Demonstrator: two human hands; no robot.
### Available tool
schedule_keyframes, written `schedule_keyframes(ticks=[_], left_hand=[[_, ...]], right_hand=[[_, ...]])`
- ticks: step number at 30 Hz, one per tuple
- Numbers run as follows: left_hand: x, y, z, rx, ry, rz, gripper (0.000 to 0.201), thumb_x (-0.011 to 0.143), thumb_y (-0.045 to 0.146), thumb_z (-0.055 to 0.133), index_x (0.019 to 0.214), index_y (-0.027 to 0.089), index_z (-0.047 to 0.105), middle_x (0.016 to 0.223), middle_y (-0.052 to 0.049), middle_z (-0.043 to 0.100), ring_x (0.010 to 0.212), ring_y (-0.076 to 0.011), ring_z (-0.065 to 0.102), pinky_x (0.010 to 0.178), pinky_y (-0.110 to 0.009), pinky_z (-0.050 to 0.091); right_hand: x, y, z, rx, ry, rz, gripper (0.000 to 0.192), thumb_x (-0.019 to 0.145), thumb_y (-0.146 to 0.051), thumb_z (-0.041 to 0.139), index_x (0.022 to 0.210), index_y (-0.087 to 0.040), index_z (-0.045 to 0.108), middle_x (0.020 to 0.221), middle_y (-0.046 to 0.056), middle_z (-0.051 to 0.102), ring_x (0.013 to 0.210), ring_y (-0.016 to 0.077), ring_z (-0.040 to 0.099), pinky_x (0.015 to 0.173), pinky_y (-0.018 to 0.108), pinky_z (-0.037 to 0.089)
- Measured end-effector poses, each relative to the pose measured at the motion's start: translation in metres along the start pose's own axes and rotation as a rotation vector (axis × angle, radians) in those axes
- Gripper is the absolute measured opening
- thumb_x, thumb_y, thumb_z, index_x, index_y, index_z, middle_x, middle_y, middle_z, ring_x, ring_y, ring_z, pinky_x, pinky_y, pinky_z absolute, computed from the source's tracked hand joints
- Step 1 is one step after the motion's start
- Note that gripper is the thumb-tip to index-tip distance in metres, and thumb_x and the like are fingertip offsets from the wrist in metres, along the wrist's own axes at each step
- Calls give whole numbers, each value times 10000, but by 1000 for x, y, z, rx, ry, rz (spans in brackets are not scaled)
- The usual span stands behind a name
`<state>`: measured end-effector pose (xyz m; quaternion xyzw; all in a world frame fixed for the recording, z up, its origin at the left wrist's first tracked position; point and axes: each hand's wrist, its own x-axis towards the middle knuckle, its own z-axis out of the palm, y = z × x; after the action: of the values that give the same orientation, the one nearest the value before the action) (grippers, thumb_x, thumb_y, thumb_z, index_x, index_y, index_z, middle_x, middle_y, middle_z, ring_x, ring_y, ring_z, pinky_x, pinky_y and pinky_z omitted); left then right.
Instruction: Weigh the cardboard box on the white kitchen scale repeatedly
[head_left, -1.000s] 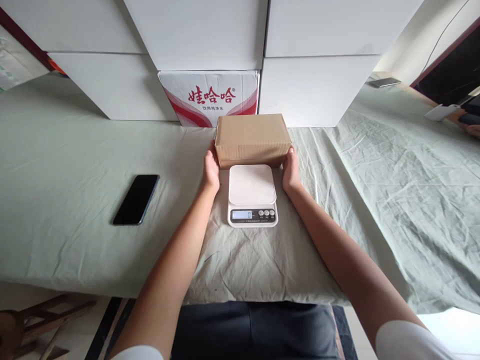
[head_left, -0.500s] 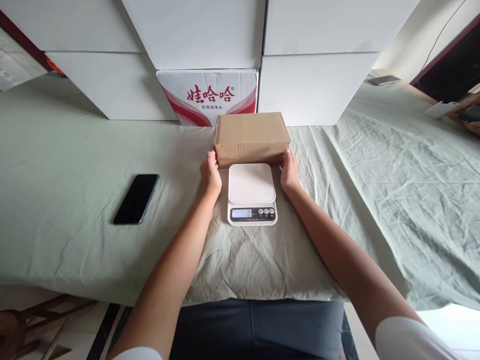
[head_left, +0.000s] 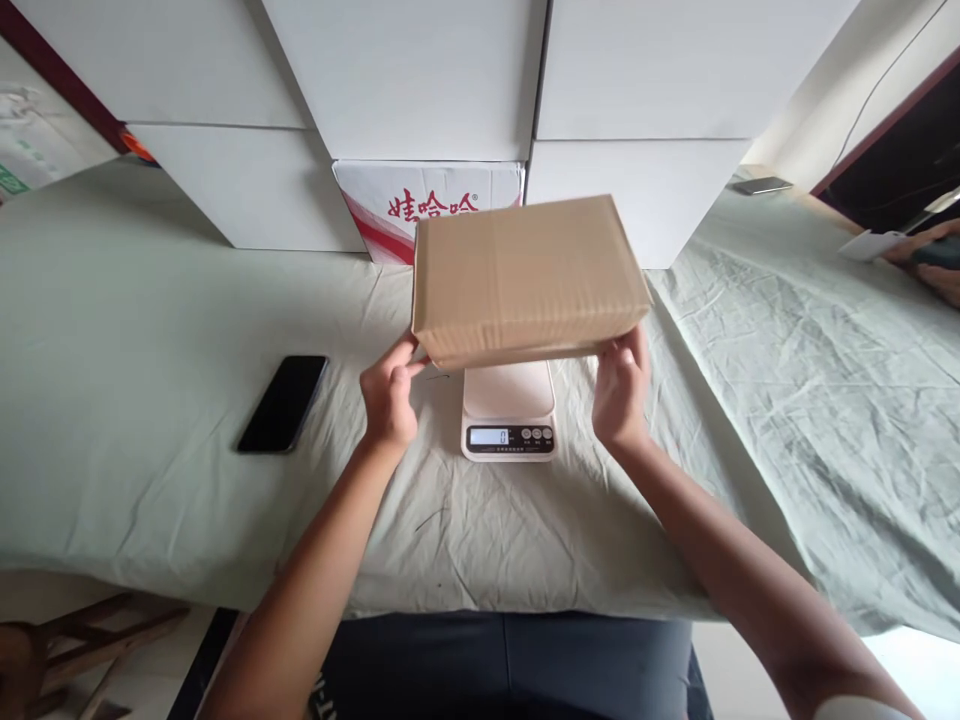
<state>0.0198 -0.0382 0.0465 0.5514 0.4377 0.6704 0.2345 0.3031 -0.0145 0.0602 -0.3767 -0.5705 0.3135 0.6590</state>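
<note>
A brown cardboard box [head_left: 525,270] is held up in the air, its right end a little higher than its left. My left hand [head_left: 391,395] grips its lower left corner, some fingers hidden beneath it. At the lower right corner my right hand [head_left: 622,385] holds it from below, with fingertips partly out of sight. Under the box stands a white kitchen scale [head_left: 510,400], its display reading 0. The box covers the far part of the scale's plate, and the two look apart.
A black smartphone [head_left: 283,404] lies left on the green tablecloth [head_left: 150,350]. White boxes [head_left: 405,70] are stacked behind, one with red printing [head_left: 360,215]. Far right, another person's hand [head_left: 937,265] is near a white object [head_left: 872,245]; another phone [head_left: 762,186] lies behind it.
Both hands have lifted the cardboard box off the table from behind the scale and brought it nearer, over the plate. My hands have moved further apart.
</note>
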Motion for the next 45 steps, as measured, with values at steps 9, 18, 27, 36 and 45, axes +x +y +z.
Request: schedule_keyframes(ticks=[9, 18, 27, 36, 45], left_hand=[[-20, -17, -15, 185, 178, 180, 684, 1007, 740, 429, 1069, 244, 895, 1002, -78, 857, 799, -239, 793, 665, -363, 655], [-16, -25, -13, 188, 127, 136, 689, 1014, 770, 460, 1144, 234, 872, 1054, -85, 847, 855, -232, 776, 645, -323, 624], [-17, -24, -10, 155, 98, 111, 701, 1004, 812, 463, 1126, 233, 840, 1117, -93, 829, 944, -247, 775, 628, -306, 604], [-12, -21, -12, 301, 254, 205, 696, 1022, 789, 419, 1207, 241, 805, 1174, -114, 751, 1079, -301, 685, 969, -438, 554], [0, -32, -11, 248, 396, -10, 651, 1011, 772, 391, 1102, 221, 726, 966, -52, 601, 921, -231, 602, 809, -360, 474]], right_hand=[[-67, -7, 7, 29, -15, 24, 640, 980, -717, 537, 1551, -427, 541, 1588, 65, 595, 1543, 383, 536, 1324, 661, 442], [-70, 10, 3, 59, 16, 120, 568, 1000, -660, 553, 1510, -412, 551, 1594, 56, 583, 1534, 369, 532, 1365, 680, 383], [-69, 16, -2, 39, 32, 122, 454, 1000, -603, 564, 1421, -435, 583, 1464, 45, 634, 1421, 332, 609, 1291, 622, 470], [-60, 9, -2, 82, 62, 106, 525, 969, -673, 555, 1426, -422, 621, 1569, 51, 619, 1524, 375, 580, 1320, 689, 427], [-41, 8, -9, 120, 165, 164, 553, 935, -713, 576, 1396, -414, 635, 1663, 23, 581, 1646, 379, 476, 1377, 723, 325]])
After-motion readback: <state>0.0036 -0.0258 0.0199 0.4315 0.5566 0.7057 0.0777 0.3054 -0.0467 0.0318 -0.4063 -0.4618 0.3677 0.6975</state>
